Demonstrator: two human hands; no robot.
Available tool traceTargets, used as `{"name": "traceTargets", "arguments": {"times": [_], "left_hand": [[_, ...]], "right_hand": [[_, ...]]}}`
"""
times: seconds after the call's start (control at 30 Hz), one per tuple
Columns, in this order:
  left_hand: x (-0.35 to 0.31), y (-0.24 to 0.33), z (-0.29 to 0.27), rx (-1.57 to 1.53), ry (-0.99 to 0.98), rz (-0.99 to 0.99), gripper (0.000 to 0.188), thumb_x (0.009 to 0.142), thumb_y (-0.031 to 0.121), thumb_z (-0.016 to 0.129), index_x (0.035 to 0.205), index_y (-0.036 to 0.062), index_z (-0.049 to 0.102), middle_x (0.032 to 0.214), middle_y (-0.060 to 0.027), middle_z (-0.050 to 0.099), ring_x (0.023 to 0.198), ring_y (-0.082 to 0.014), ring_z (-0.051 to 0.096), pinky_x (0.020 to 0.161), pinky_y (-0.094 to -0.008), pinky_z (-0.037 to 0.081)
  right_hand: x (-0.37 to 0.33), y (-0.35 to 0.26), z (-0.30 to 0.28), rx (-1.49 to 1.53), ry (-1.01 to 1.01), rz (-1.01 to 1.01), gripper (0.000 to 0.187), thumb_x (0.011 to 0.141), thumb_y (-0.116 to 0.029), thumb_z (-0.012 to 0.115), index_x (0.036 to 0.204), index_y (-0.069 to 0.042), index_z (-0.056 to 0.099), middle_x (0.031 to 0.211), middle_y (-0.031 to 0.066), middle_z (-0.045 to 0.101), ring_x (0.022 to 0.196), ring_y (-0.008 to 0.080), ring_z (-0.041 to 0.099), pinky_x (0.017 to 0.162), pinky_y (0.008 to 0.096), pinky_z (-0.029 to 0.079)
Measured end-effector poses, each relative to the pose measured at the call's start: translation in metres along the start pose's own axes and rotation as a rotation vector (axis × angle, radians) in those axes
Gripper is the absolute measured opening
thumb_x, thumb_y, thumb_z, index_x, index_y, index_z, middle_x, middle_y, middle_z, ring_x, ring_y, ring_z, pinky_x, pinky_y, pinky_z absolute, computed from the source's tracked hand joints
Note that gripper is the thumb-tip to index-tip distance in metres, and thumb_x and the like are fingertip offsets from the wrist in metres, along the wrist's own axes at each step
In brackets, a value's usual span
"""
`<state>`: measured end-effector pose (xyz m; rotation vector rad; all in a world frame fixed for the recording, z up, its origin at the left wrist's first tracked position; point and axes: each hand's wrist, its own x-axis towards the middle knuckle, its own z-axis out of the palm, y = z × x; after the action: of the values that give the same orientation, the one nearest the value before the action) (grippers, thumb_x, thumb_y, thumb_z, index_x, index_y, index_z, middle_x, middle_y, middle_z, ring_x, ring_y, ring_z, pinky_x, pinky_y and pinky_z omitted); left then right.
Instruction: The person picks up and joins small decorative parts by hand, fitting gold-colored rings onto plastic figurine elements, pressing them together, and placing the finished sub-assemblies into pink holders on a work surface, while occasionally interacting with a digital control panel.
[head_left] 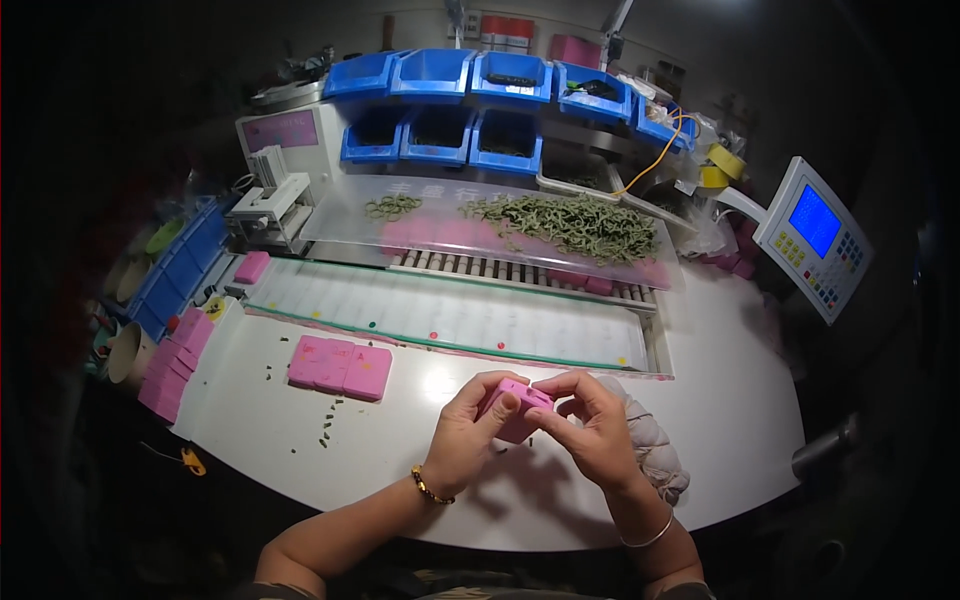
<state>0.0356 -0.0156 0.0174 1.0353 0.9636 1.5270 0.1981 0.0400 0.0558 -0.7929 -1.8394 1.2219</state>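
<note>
Above the front of the white table (300,455), a small pink box (517,430) is held up, tilted, between my two hands. My left hand (467,428) grips its left side, with the thumb pressed across the near face. At the upper right corner of the box, the thumb and forefinger of my right hand (597,432) close on its edge. Fine detail of the box's top end is too small to make out. To the left, several pink boxes (340,367) lie flat, side by side.
A crumpled grey cloth (650,440) lies beside my right wrist. Beyond, a white conveyor belt (450,311) crosses the table. A clear sheet (350,215) bears curled green pieces (570,225). Blue bins (433,75) stand behind, a keypad screen (815,235) at right, stacked pink boxes (170,370) at left.
</note>
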Motion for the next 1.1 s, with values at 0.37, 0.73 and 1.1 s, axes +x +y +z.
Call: {"name": "traceTargets", "arguments": {"times": [0.37,0.73,1.1], "left_hand": [[-0.009,0.009,-0.012,0.753,0.171,0.650,0.045,0.069,0.013,0.083,0.098,0.0052,0.050,0.110,-0.0170,0.050,0.103,-0.0314,0.051,0.088,-0.0394,0.044],[0.042,0.016,-0.061,0.953,0.201,0.330,0.038,0.070,0.012,0.070,0.101,0.0044,0.051,0.103,-0.0152,0.050,0.100,-0.0324,0.052,0.089,-0.0391,0.045],[0.117,0.017,-0.174,1.357,0.452,0.158,0.036,0.070,0.025,0.079,0.097,0.0052,0.064,0.107,-0.0142,0.057,0.105,-0.0318,0.054,0.093,-0.0402,0.045]], "right_hand": [[-0.001,-0.016,0.007,-0.161,0.116,-0.182,0.018,0.080,-0.007,0.075,0.093,0.002,0.066,0.081,0.0086,0.063,0.072,0.0144,0.064,0.064,0.0259,0.051],[0.009,0.004,0.011,-0.087,-0.057,0.007,0.064,0.079,-0.014,0.078,0.135,-0.004,0.048,0.125,0.0129,0.054,0.107,0.0191,0.057,0.080,0.0293,0.052],[0.010,0.021,0.012,-0.158,-0.009,-0.022,0.059,0.078,-0.009,0.075,0.133,-0.007,0.052,0.124,0.0100,0.052,0.109,0.0208,0.054,0.082,0.0305,0.049]]}}
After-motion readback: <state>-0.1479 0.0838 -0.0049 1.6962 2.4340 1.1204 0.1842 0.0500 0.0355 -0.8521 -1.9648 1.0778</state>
